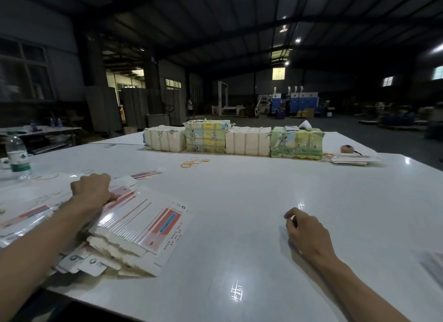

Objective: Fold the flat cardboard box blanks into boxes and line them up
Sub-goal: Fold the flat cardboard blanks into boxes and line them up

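White table [239, 237], dim warehouse. Left hand [92, 190]: fingers curled down onto pile of flat box blanks [148, 225]; cannot tell if gripping. Right hand [306, 233]: fingers loosely curled, empty, well right of pile. Rubber bands [194, 162] beyond pile; bundles [247, 142] farther back.

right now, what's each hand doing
left hand: curled on the stack of box blanks, grip cannot be told
right hand: loosely curled on the table, holding nothing
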`<state>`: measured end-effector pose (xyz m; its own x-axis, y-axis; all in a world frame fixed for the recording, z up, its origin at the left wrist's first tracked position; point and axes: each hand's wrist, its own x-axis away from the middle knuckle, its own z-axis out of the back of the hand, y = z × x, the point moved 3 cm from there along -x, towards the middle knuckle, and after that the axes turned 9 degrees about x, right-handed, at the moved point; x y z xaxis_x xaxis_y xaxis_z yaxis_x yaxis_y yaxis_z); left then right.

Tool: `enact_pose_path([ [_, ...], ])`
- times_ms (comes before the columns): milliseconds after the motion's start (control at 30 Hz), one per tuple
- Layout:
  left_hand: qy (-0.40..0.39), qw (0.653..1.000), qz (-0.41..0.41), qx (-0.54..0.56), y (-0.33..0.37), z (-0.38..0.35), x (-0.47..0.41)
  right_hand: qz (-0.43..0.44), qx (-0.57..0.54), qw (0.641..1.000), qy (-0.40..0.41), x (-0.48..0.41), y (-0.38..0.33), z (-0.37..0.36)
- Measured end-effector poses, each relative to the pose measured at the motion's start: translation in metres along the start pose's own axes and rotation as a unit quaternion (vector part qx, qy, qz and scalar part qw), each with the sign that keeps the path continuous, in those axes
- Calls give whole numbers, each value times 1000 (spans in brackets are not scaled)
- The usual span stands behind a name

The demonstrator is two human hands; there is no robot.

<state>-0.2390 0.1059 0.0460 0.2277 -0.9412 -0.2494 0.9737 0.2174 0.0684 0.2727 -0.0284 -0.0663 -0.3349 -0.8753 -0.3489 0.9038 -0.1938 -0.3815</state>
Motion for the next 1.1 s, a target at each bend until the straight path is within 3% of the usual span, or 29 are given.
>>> enact_pose_path([
  [167,15,1000,15,-17,-3,2,-6,2,-3,1000,-3,0,0,0],
  [367,-3,995,-20,94,-2,22,-14,7,-10,1000,0,-1,0,-1],
  [467,-10,967,-78,241,28,33,-8,4,-10,1000,2,-2,0,-2],
  [533,-90,908,-96,399,62,34,5,0,-16,1000,3,-2,0,-1],
  [600,-251,799,-119,533,106,28,29,-4,-26,1000,9,-2,0,0],
  [667,-378,687,-150,602,149,19,59,-7,-31,999,18,-2,1,1],
  [733,-452,597,-160,644,187,4,88,-7,-40,999,25,0,2,1],
  [833,-537,466,-109,694,242,-23,130,-1,-81,996,42,1,0,2],
  [867,-552,439,-94,702,259,-32,141,4,-97,994,57,1,-1,3],
  [1033,-539,371,-59,754,307,-71,176,41,-161,976,144,4,-9,20],
  [1100,-537,358,-61,762,309,-87,184,52,-188,965,175,6,-13,26],
])
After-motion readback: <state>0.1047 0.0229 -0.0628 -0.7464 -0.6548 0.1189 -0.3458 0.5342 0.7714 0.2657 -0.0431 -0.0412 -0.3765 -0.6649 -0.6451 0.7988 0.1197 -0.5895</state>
